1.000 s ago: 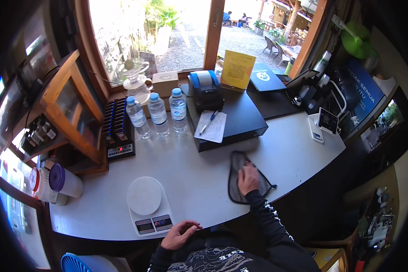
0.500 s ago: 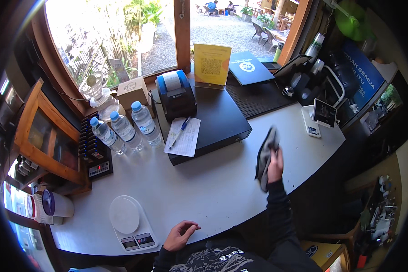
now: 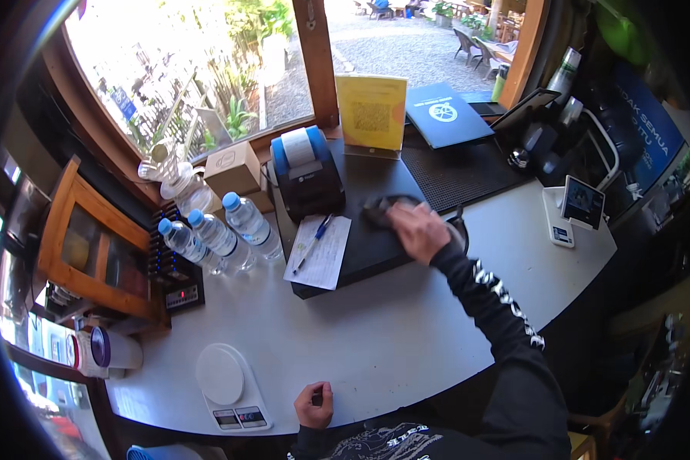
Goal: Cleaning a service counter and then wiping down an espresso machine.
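Observation:
My right hand [image 3: 420,230] is closed on a dark grey cloth [image 3: 377,211] and presses it on the top of a black cash drawer [image 3: 372,257]. Part of the cloth trails past the drawer's right edge, and my fingers hide some of it. On the drawer, left of that hand, lie a written paper slip [image 3: 326,264] and a blue pen [image 3: 312,244]. Behind them stands a black and blue receipt printer [image 3: 312,184]. My left hand [image 3: 314,405] rests at the counter's near edge, fingers curled in with nothing seen in them, right of a white kitchen scale [image 3: 234,383].
Three water bottles [image 3: 254,228] stand left of the drawer, before a cardboard box [image 3: 234,169]. A yellow sign stand [image 3: 372,115] rises at the drawer's back. Further right are a blue folder [image 3: 446,115], a black mat [image 3: 468,176] and a small white device with a screen [image 3: 583,201].
My right hand has carried the cloth from the white counter leftward and away from me onto the drawer top. My left hand's fingers have curled in further. The view has shifted slightly.

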Action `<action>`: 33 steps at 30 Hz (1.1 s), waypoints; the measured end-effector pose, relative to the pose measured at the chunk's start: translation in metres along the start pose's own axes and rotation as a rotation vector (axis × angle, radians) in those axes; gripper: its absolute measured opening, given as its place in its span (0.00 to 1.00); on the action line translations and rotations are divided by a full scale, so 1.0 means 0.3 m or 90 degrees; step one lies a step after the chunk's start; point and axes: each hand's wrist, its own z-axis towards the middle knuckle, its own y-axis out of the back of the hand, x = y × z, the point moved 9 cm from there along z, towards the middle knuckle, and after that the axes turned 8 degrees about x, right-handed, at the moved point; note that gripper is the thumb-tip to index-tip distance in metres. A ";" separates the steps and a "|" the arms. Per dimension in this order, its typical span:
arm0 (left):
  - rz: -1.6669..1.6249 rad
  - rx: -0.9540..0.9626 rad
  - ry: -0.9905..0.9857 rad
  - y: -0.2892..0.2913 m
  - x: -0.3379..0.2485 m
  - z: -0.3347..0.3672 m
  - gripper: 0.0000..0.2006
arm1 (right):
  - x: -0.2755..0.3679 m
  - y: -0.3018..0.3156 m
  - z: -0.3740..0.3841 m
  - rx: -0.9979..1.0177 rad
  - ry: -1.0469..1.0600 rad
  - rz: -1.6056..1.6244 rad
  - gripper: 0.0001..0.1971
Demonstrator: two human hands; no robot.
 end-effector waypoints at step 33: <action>-0.052 0.048 -0.026 0.020 -0.043 0.009 0.07 | 0.154 -0.102 -0.033 0.115 -0.132 0.064 0.16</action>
